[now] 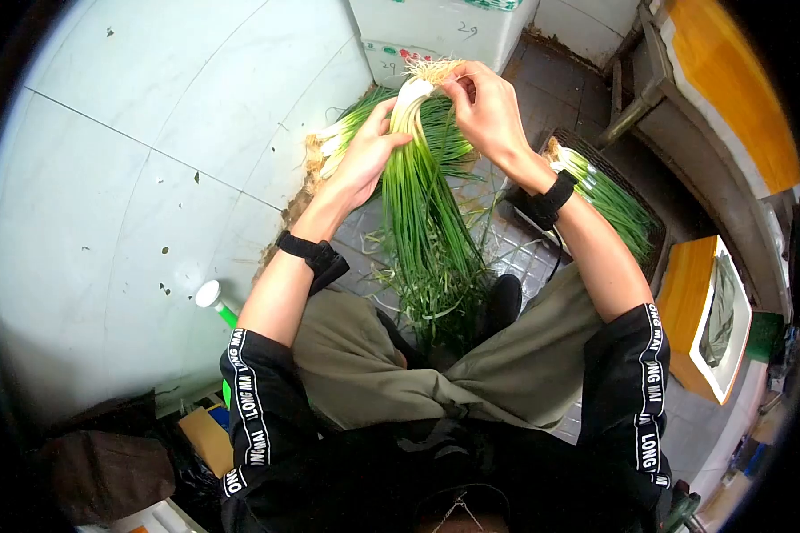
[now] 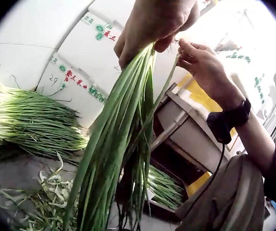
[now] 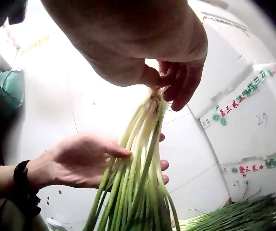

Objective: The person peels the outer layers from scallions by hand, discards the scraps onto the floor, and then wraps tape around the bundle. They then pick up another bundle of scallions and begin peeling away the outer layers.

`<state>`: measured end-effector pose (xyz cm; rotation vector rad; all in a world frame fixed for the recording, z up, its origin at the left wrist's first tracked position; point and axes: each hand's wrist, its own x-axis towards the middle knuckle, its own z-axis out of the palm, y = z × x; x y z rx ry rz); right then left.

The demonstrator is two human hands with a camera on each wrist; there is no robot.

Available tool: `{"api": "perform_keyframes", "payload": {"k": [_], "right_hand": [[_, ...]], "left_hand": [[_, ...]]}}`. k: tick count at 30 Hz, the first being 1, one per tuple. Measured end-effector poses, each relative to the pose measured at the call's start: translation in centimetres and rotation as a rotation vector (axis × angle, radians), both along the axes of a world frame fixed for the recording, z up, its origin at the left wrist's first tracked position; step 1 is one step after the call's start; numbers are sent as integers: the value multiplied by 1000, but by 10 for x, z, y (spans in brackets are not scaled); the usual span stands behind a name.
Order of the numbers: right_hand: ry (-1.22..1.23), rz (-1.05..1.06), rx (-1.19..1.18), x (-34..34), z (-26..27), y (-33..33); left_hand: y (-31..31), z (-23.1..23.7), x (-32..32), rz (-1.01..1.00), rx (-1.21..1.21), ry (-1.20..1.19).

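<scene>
A bunch of green onions (image 1: 422,191) hangs with its white ends and stringy roots (image 1: 428,68) uppermost and its green leaves downward. My left hand (image 1: 367,155) grips it just below the white part, thumb across the front, as the right wrist view shows. Up at the roots, the thumb and fingers of my right hand (image 1: 489,111) pinch the root end of a stalk. In the left wrist view this single stalk (image 2: 167,85) slants away from the rest of the bunch up to my right hand (image 2: 203,70). My right fingers partly hide the roots.
A pile of green onions (image 2: 29,122) lies by the wall, and more fill a dark crate (image 1: 656,233) on the right. Loose leaf trimmings (image 1: 440,306) litter the floor between my feet. White boxes (image 1: 444,40) stand ahead; a foam box (image 1: 704,320) is at right.
</scene>
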<state>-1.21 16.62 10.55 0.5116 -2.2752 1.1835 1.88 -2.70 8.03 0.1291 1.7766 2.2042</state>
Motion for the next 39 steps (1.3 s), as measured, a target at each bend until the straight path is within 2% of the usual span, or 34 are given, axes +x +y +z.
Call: {"api": "perform_keyframes", "payload": {"k": [4,6,9,11,15,16,20,24,26,30,32,33,34,37,39], "right_hand": [[-53,83,-2,7,-6,-7],[-76,62,139,15,-2,-9],[-82,11,160,15,-4,-10],[-89,2,174,12,-3,-9],[4,30,212,8,-5,-7],[72,63,207,7,-6,-7],[98,119,209,9,-11,-13],[109,190,229,9,-13,-17],[169,135,220,7,-13,-16],[192,75,209,4,-13,-17],[219,-112,212,-11,-13,-8],[146,-191,117,-19,-6,6],[83,-257,125,-27,4,22],[47,-219,138,-33,12,47],[-204,-19,86,-19,6,52]], "left_hand": [[2,-2,2,-7,60,-22],[4,0,5,2,67,-45],[7,1,7,1,38,-35],[6,-9,4,-25,-40,55],[2,-7,4,-39,-168,43],[1,-7,3,-26,-204,68],[7,3,9,53,-255,95],[7,-14,1,128,-304,213],[7,-19,-4,65,-187,170],[12,-22,-6,104,-145,134],[12,-25,-9,114,-166,11],[10,-26,-7,118,-160,9],[5,-26,-4,108,-108,-29],[-8,-14,-3,101,-30,-66],[-16,-11,-3,55,17,-89]]}}
